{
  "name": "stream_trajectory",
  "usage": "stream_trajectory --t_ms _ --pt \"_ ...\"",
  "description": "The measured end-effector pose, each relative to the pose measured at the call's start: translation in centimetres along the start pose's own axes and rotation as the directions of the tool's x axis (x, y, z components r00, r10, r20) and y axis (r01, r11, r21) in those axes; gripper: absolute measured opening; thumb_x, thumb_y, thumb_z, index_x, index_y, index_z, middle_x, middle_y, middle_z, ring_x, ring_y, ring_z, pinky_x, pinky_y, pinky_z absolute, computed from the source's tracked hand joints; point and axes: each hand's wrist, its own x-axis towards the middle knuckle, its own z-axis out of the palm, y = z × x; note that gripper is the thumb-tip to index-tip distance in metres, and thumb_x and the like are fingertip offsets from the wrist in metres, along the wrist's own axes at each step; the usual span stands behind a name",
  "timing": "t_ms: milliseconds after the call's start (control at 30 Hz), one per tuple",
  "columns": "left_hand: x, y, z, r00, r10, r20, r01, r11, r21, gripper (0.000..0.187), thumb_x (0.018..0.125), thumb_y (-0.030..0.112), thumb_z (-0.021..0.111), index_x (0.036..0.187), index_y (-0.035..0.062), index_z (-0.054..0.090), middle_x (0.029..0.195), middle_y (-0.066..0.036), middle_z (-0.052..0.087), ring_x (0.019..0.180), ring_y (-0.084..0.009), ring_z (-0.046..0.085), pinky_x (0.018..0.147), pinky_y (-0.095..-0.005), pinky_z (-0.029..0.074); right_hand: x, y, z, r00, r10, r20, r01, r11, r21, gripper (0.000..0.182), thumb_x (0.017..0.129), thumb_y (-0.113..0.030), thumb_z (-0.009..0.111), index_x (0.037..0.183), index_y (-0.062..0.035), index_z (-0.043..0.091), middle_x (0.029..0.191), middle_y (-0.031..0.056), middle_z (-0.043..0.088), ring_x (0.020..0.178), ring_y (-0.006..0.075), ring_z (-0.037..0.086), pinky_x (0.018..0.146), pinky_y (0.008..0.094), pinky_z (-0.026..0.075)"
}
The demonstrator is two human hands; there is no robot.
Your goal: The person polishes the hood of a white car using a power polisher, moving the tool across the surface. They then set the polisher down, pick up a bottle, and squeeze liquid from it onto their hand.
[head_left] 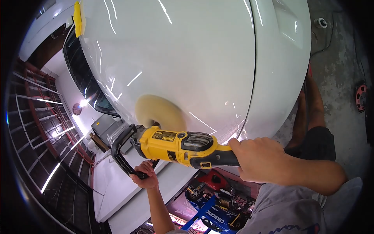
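A yellow and black polisher point(167, 146) is held sideways against the glossy white car panel point(187, 58). Its round cream pad point(159, 111) looks blurred and overlaps the paint. My right hand point(259, 159) wraps round the rear handle of the polisher. My left hand point(146, 174) is closed on the black loop-shaped front handle point(121, 152). Bright light streaks reflect in the paint around the pad, and a dark panel gap runs down the car to the right of it.
A yellow cloth point(78, 19) lies at the car's upper left, by the dark glass point(83, 74). Bare legs point(313, 105) in dark shorts stand on the grey floor point(339, 70). A red reel point(360, 97) and a cable are at right. A blue item marked CALSONIC point(218, 214) shows below.
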Motion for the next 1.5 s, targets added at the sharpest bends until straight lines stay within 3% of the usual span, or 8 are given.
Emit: stream_trajectory --t_ms 200,300,633,933,1233,1333,1400,1500 --pt "-1.8 -0.3 0.3 0.998 -0.041 -0.051 0.043 0.998 0.046 0.060 0.093 0.060 0.028 0.060 0.0113 0.042 0.044 -0.003 0.036 0.053 -0.0180 0.041 0.074 -0.0390 0.042 0.3 -0.2 -1.8 0.979 0.102 0.178 -0.105 0.994 0.006 0.035 0.072 -0.012 0.063 0.104 -0.0001 0.054 0.078 0.0144 0.065 0.070 0.0343 0.066 0.060 0.0453 0.052" --pt "-2.2 0.4 0.9 0.996 -0.061 -0.071 0.063 0.997 0.033 0.060 0.093 0.060 0.029 0.060 0.0114 0.042 0.043 -0.003 0.036 0.053 -0.0181 0.041 0.073 -0.0390 0.042 -0.2 -0.1 -2.1 0.993 0.031 0.115 -0.030 1.000 -0.009 0.033 0.070 -0.007 0.062 0.100 0.0027 0.052 0.072 0.0155 0.065 0.064 0.0317 0.067 0.055 0.0426 0.053" --pt "-1.7 0.2 0.6 0.997 -0.060 -0.056 0.060 0.998 0.001 0.059 0.093 0.059 0.032 0.061 0.0102 0.044 0.045 -0.002 0.039 0.050 -0.0169 0.041 0.067 -0.0334 0.038 0.4 -0.2 -2.5 0.980 0.021 0.198 -0.030 0.999 0.041 0.034 0.072 -0.008 0.062 0.101 0.0046 0.052 0.071 0.0165 0.065 0.065 0.0323 0.067 0.056 0.0415 0.054" --pt "-0.9 0.5 -0.2 0.997 -0.076 -0.021 0.076 0.997 0.010 0.060 0.093 0.060 0.030 0.059 0.0109 0.042 0.045 -0.002 0.038 0.051 -0.0174 0.041 0.067 -0.0331 0.037 -0.2 0.5 0.5 0.992 -0.029 0.125 0.016 0.994 0.105 0.029 0.074 -0.004 0.055 0.101 0.0080 0.051 0.069 0.0166 0.064 0.065 0.0328 0.067 0.058 0.0404 0.054" --pt "0.9 1.6 0.7 0.993 0.028 0.116 -0.031 0.999 0.017 0.059 0.093 0.058 0.033 0.059 0.0108 0.044 0.044 -0.002 0.036 0.051 -0.0157 0.039 0.066 -0.0320 0.035 -2.3 0.7 2.6 1.000 -0.008 0.019 0.007 0.996 0.086 0.026 0.073 -0.004 0.055 0.097 0.0052 0.051 0.068 0.0157 0.063 0.062 0.0317 0.067 0.055 0.0401 0.053" --pt "1.3 2.2 1.0 0.988 0.033 0.154 -0.034 0.999 0.003 0.057 0.093 0.057 0.033 0.061 0.0109 0.044 0.044 -0.001 0.037 0.051 -0.0154 0.040 0.067 -0.0324 0.035 -2.9 1.0 3.1 0.998 0.008 -0.061 -0.003 0.996 0.094 0.026 0.072 -0.005 0.056 0.096 0.0036 0.051 0.069 0.0164 0.063 0.062 0.0322 0.066 0.055 0.0405 0.053" --pt "1.4 2.5 1.2 0.980 0.046 0.195 -0.053 0.998 0.031 0.057 0.093 0.057 0.034 0.062 0.0105 0.045 0.045 -0.001 0.037 0.051 -0.0152 0.040 0.067 -0.0327 0.035 -3.2 1.3 3.3 0.999 0.025 -0.045 -0.020 0.993 0.114 0.034 0.074 -0.015 0.065 0.099 0.0006 0.048 0.072 0.0179 0.062 0.068 0.0368 0.065 0.061 0.0444 0.051" --pt "1.1 2.8 2.3 0.986 0.040 0.164 -0.042 0.999 0.010 0.060 0.093 0.058 0.032 0.058 0.0113 0.042 0.045 -0.002 0.036 0.052 -0.0159 0.038 0.067 -0.0316 0.035 -3.8 1.5 3.3 0.997 0.082 -0.005 -0.081 0.988 0.134 0.037 0.073 -0.015 0.066 0.102 -0.0006 0.049 0.073 0.0179 0.063 0.070 0.0366 0.065 0.064 0.0449 0.051"
